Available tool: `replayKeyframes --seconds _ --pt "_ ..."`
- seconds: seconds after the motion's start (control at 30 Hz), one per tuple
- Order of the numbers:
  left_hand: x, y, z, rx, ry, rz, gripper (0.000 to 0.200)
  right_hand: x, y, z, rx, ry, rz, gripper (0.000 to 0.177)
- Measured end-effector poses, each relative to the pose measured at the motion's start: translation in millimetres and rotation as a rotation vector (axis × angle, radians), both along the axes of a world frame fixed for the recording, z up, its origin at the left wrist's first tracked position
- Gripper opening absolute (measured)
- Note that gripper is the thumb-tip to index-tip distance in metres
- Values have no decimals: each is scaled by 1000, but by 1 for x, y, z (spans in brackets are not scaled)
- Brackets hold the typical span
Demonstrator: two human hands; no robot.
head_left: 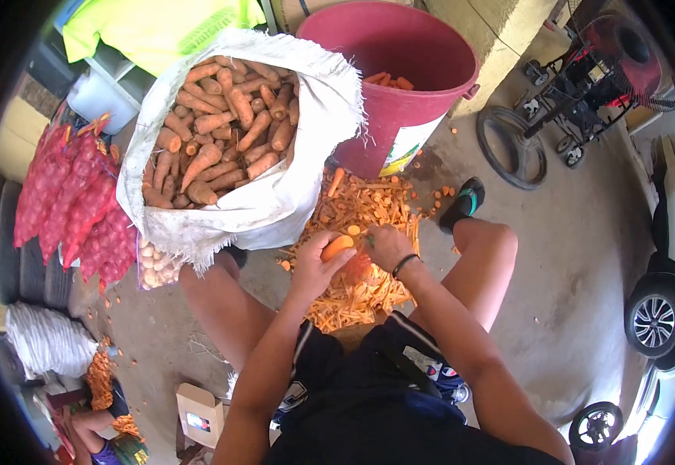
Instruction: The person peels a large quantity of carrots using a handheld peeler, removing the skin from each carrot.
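My left hand (316,262) is closed around a carrot (337,248), whose smooth orange end points up and to the right. A round carrot slice (354,230) shows just beyond that end. Close beside it, my right hand (390,248) is closed, with a bit of green at its fingers; the rest of what it grips is hidden. Below both hands, a heap of carrot peelings and cut ends (365,200) covers the floor between my legs. A white woven sack (268,205) full of unpeeled carrots (233,112) stands open ahead on the left.
A dark red bin (353,101) with some carrots (388,80) inside stands ahead. Red mesh bags of onions (70,194) and a bag of garlic (158,267) are at left. Another person's leg (89,430) shows lower left. A wheeled machine (585,85) stands right, near a car wheel (654,322).
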State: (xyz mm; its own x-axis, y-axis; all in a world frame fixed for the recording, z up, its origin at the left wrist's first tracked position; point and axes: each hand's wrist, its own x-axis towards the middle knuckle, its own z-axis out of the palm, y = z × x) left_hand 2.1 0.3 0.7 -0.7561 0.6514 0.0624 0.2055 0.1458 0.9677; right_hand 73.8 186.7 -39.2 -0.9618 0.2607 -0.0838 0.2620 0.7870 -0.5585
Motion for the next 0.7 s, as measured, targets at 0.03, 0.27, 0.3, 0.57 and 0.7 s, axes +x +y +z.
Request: replayKeyframes --seconds 0.03,0.27,0.3,0.57,0.7 --pt "0 2 1 10 73 -11 25 -1 10 -9 34 -165 7 27" --pt "-27 -12 6 503 -838 -14 31 1 24 -6 -49 -315 36 34" --pt "-31 -21 11 515 -868 -122 33 3 23 -4 -57 -290 9 35" --pt "-19 -15 6 299 -770 -73 29 -3 2 23 -123 -59 -41 28" --pt "-9 -6 6 177 -464 31 26 -2 -9 38 -194 119 -29 23"
